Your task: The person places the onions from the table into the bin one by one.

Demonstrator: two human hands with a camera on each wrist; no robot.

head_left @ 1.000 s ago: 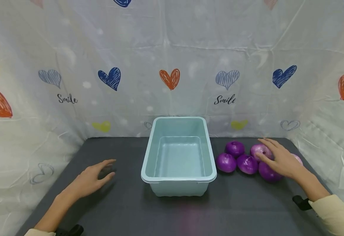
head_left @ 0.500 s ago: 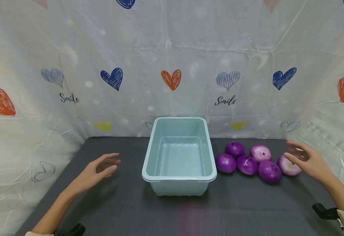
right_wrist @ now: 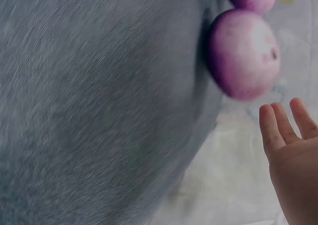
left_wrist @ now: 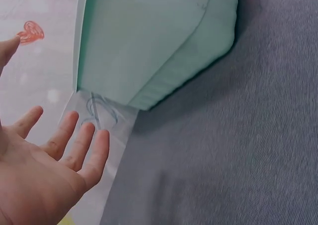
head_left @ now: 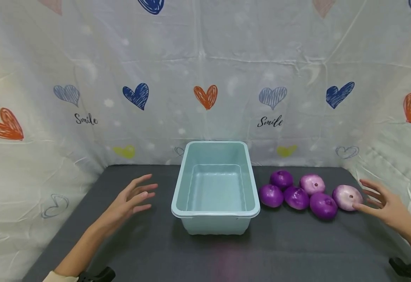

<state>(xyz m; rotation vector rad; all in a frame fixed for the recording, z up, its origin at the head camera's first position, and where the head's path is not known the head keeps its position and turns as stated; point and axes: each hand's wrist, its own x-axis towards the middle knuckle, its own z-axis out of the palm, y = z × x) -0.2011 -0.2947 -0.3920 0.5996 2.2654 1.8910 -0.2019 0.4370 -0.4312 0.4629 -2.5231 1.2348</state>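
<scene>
Both hands hover over the table with fingers spread and hold nothing. The right hand [head_left: 385, 201] is at the right end of the table, palm turned inward, its fingertips just beside the pale onion [head_left: 347, 197]; from the head view I cannot tell whether the thumb touches it, and the right wrist view shows a gap between the fingers [right_wrist: 280, 130] and that onion [right_wrist: 243, 53]. The left hand [head_left: 133, 196] is left of the tub [head_left: 216, 213], fingers pointing toward it but apart from it; the left wrist view shows the open palm [left_wrist: 44, 175] near the tub's wall [left_wrist: 149, 41].

The pale onion is the rightmost of five lying in a cluster right of the tub. Next to it, nearer and to its left, lies a purple onion [head_left: 323, 205]. Left of that are two more purple ones [head_left: 296, 197] [head_left: 270, 195], the last just beside the tub's right rim. Farther back lie another purple onion [head_left: 281, 179] and a pinkish onion [head_left: 312, 183].

The tub is light blue, rectangular, upright and holds nothing, standing mid-table with its long side running near to far. The table [head_left: 205, 254] has a dark grey cover. Behind and at both sides hangs a white sheet [head_left: 205, 58] printed with hearts and the word "Smile". A black strap [head_left: 404, 269] shows at the right wrist, another [head_left: 97, 275] at the left.
</scene>
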